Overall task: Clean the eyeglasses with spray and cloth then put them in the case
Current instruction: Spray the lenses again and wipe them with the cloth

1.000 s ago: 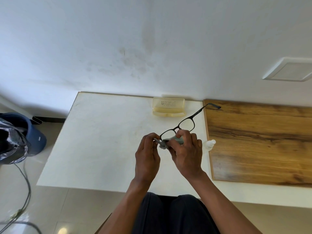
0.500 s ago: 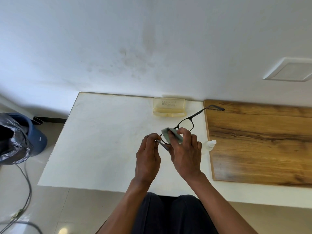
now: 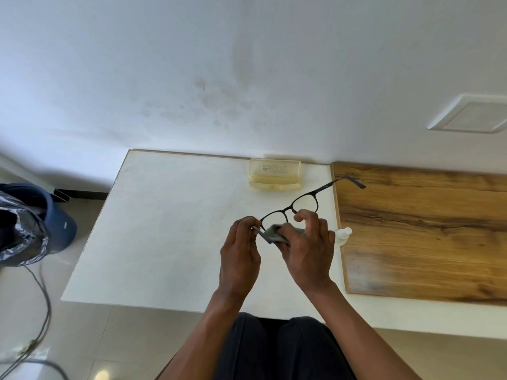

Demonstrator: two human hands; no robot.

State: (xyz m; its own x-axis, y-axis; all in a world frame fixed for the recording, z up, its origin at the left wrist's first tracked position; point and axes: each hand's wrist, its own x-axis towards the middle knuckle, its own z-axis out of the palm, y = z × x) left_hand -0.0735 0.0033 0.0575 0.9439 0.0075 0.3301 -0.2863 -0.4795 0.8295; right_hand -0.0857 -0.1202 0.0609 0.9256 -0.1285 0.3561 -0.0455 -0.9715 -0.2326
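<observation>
Black-framed eyeglasses (image 3: 303, 202) hang in the air above the white table (image 3: 170, 229), one temple arm stretched out to the right. My left hand (image 3: 241, 253) pinches the frame's near left corner. My right hand (image 3: 307, 250) holds a small grey cloth (image 3: 273, 232) at the lower edge of the near lens. A translucent yellowish case (image 3: 275, 174) stands open at the back of the table by the wall. The white spray bottle (image 3: 343, 235) lies on the table just right of my right hand, partly hidden by it.
A wooden board (image 3: 422, 231) covers the table's right part. A blue bin with a grey bag (image 3: 30, 223) stands on the floor to the left, with cables (image 3: 44, 311) trailing beside it. The wall (image 3: 247, 78) rises right behind the table.
The cloth, raised over the near lens half a second ago, has come back down to its lower edge. The glasses have barely shifted.
</observation>
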